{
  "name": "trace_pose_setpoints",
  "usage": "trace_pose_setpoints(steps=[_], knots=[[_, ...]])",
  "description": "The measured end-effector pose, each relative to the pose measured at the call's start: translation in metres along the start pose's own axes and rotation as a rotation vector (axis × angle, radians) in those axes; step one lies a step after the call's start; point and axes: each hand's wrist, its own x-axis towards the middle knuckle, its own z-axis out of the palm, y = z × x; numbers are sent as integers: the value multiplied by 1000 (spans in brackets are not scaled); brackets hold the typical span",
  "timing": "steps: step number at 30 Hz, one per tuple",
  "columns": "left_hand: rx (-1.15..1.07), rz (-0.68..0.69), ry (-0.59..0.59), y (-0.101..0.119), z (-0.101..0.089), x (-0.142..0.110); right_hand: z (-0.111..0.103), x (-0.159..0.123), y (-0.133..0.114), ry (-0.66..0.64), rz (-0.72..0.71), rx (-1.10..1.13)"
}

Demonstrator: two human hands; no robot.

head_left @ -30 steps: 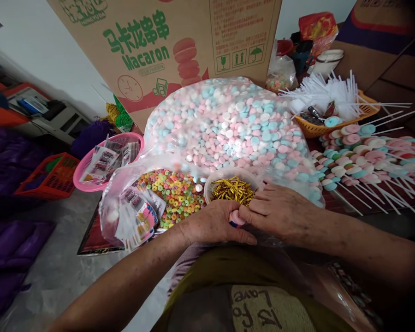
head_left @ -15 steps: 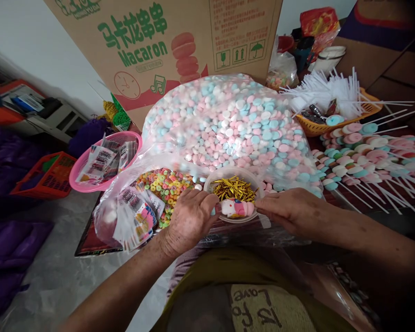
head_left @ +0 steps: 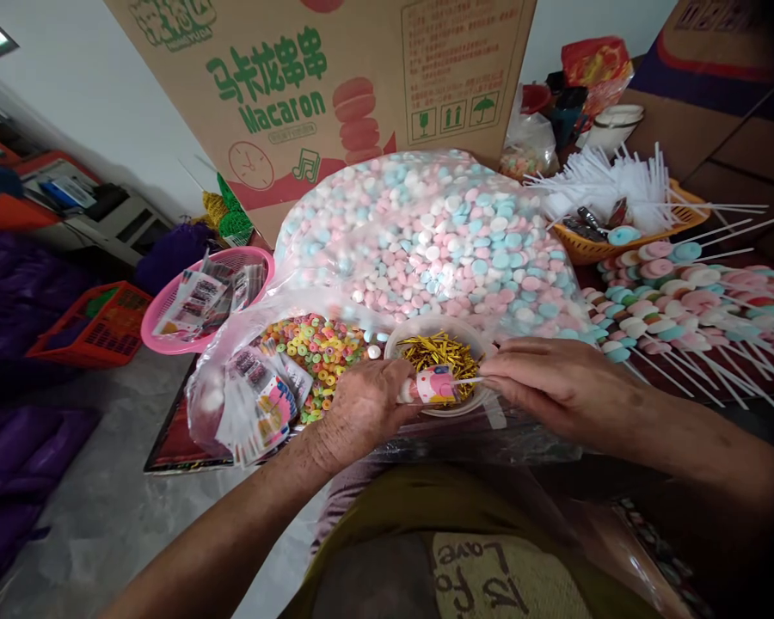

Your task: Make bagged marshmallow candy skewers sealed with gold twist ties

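A marshmallow candy stick (head_left: 436, 384) in a printed pink, white and yellow wrapper lies crosswise over the tub. My left hand (head_left: 372, 397) is closed around its candy end, hiding part of it. On the other side, my right hand (head_left: 542, 376) pinches the white stick (head_left: 468, 380) that sticks out of the wrapper. Just beneath is a round clear tub (head_left: 396, 331) with gold twist ties (head_left: 439, 348) in it. Left of the tub are colourful ring-shaped candies (head_left: 322, 344) and a fan of printed wrappers (head_left: 258, 408).
Behind the tub bulges a big clear bag of pastel candies (head_left: 426, 232), with a Macaron carton (head_left: 284, 129) at the back. A pink basket (head_left: 168, 344) holds more wrappers. To the right are finished candy skewers (head_left: 684, 305) and an orange basket (head_left: 580, 249) of white sticks.
The candy stick came into sight from between my hands, over the tub. My right hand has slid right, baring the white stick, while my left hand has shifted left and holds the candy end.
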Motion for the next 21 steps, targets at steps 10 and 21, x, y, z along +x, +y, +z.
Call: trace_pose_setpoints(steps=[10,21], knots=[[-841,-246,-285,22,-5,6,26,13,-1,-64,38,212],[-1388,-576,-315,20,8,-15,30,13,3,84,294,562]])
